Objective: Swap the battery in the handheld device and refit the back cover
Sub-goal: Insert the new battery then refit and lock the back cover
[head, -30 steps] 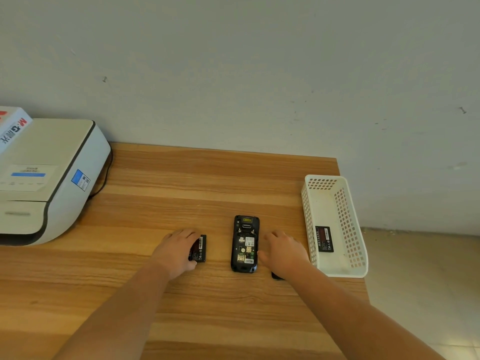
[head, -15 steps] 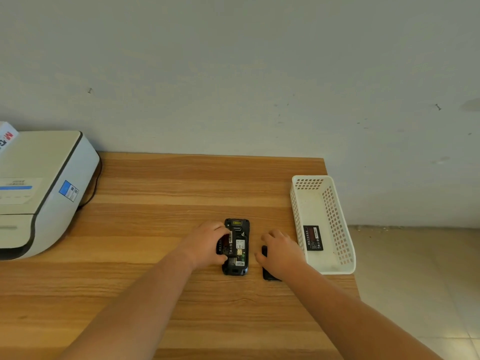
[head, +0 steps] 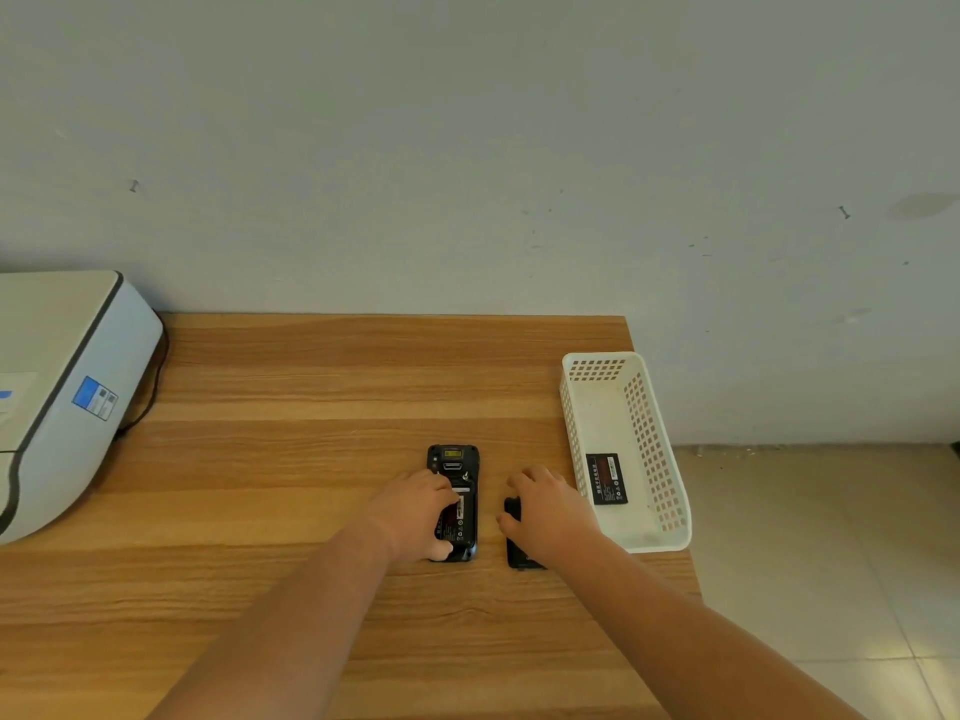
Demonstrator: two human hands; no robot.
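The black handheld device [head: 453, 459] lies back-up on the wooden table [head: 311, 387], its cover off. A black battery [head: 460, 517] with a red and white label sits in its bay. My left hand [head: 415, 511] rests on the battery and the device's left side, fingers pressing it down. Just to the right lies the black back cover [head: 514, 537], mostly hidden under my right hand [head: 550, 511], which lies over it. A second black battery [head: 605, 479] lies inside the white basket [head: 670, 527].
A white and grey printer [head: 62, 397] with a black cable stands at the table's left end. The basket sits along the table's right edge, with tiled floor [head: 810, 563] beyond. A grey wall backs the table.
My left hand carried the battery from the table left of the device over to the device and set it into the bay. My right hand stayed on the back cover.
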